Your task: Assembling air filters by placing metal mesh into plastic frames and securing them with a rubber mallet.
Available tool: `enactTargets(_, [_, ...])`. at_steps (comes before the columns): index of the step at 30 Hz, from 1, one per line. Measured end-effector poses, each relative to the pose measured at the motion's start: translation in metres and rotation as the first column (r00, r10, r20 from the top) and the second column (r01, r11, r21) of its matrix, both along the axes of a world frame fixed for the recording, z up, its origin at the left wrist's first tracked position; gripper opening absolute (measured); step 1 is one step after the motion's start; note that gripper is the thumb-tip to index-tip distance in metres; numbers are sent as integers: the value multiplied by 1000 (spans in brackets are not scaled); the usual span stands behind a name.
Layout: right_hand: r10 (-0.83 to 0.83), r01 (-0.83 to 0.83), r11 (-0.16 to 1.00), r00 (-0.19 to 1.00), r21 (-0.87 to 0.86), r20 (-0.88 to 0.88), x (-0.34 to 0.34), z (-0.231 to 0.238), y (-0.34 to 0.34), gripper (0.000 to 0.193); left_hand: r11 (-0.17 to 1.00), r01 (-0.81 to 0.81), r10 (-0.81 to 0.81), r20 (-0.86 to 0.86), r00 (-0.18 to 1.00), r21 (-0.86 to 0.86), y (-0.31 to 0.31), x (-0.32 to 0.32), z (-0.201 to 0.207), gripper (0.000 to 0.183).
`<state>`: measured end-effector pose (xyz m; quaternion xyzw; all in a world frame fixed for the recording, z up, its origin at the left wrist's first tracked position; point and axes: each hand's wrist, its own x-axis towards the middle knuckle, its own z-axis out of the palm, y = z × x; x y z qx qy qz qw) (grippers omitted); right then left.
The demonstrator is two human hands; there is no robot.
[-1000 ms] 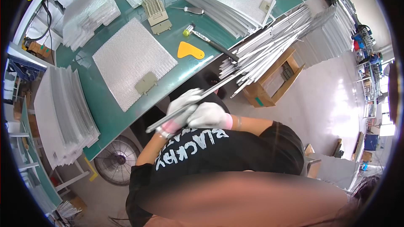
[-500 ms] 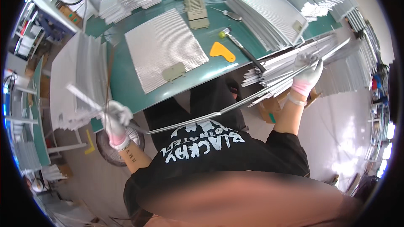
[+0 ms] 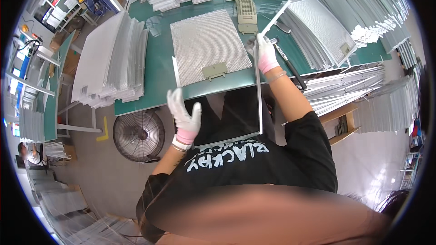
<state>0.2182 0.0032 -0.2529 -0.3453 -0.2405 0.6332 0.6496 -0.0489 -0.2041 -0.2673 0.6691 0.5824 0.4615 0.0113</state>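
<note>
- My gloved left hand [image 3: 184, 114] screens part of the thin metal frame [image 3: 260, 109] from view.
- My right hand [image 3: 266, 54] covers another piece of it, fingertips blurred.
- A hammer [image 3: 290, 62] shows its head only in part.
- The green table [image 3: 159, 77] hides the upper rim of a fan [image 3: 138, 135].
- Metal sheets [image 3: 363, 9], upper right, run out of the picture.
- A person [image 3: 34, 155], far left, appears too small to make out.

Head view, left fisheye of a side-by-side pair. From my remote post I look steeply down from the wearer's head: black printed shirt [image 3: 290, 168] close, at the lower edge; white-gloved left hand [image 3: 186, 118] and white-gloved right hand [image 3: 266, 53] at middle range; green-topped counter [image 3: 159, 61] beyond; smooth grey floor [image 3: 93, 168] spreading toward the circular rim.
</note>
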Motion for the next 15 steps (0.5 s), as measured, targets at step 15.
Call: enactTargets(15, [147,-265,960,751,89,644,-13,-15,-166,65,477,866,437,814,-382,150,71,61,-31,68])
